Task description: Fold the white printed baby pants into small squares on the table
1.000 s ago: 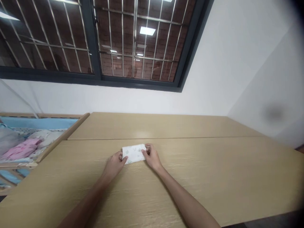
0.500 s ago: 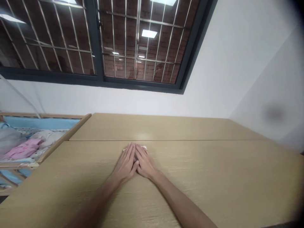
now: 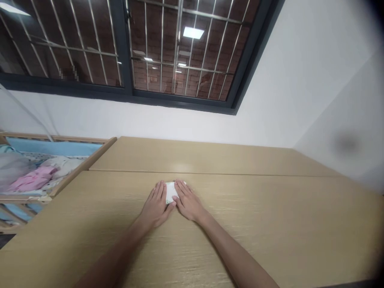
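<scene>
A small folded white cloth with a faint green print lies on the light wooden table, near its middle. My left hand rests flat on the cloth's left part, fingers stretched out and together. My right hand lies flat on its right part, fingers also stretched out. Only a narrow strip of the cloth shows between the two hands; the rest is hidden beneath them.
A second table top butts against the far edge, under a white wall and a barred window. A wooden cot with blue, pink and grey bedding stands at the left.
One second ago both hands pinched the ends of the cloth. They then flattened over it side by side, and have now slid slightly apart, showing a strip of cloth.
</scene>
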Demonstrator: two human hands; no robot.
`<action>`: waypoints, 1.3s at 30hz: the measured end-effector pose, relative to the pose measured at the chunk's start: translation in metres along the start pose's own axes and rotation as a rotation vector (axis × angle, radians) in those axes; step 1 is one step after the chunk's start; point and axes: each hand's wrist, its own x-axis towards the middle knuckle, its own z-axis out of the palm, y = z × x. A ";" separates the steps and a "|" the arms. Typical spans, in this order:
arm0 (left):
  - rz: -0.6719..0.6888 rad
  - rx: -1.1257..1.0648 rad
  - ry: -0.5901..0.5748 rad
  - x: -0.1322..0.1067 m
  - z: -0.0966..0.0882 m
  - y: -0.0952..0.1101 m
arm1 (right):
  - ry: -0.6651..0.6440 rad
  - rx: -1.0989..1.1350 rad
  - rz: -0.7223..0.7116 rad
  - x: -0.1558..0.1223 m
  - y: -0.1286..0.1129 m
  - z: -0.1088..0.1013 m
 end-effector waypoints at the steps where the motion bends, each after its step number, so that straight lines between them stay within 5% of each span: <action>1: -0.012 0.005 0.002 -0.001 0.001 -0.001 | -0.002 0.009 0.010 -0.001 0.001 0.000; 5: 0.001 0.019 0.035 -0.002 -0.006 -0.004 | 0.058 0.040 0.018 -0.002 0.006 -0.004; 11: 0.215 -0.028 0.029 0.005 -0.030 -0.009 | 0.234 0.105 -0.130 -0.006 0.020 -0.021; 18: 0.081 -0.082 -0.009 0.007 -0.020 -0.011 | 0.075 0.228 -0.146 -0.007 0.029 -0.016; 26: 0.113 -0.147 0.067 0.013 -0.031 -0.010 | 0.272 0.344 -0.031 -0.002 0.027 -0.009; 31: -0.040 -0.334 0.088 0.012 -0.050 0.000 | 0.373 0.666 0.143 -0.006 0.019 -0.009; 39: -0.464 -0.880 0.054 0.014 -0.067 0.005 | 0.143 1.077 0.170 -0.003 0.013 -0.008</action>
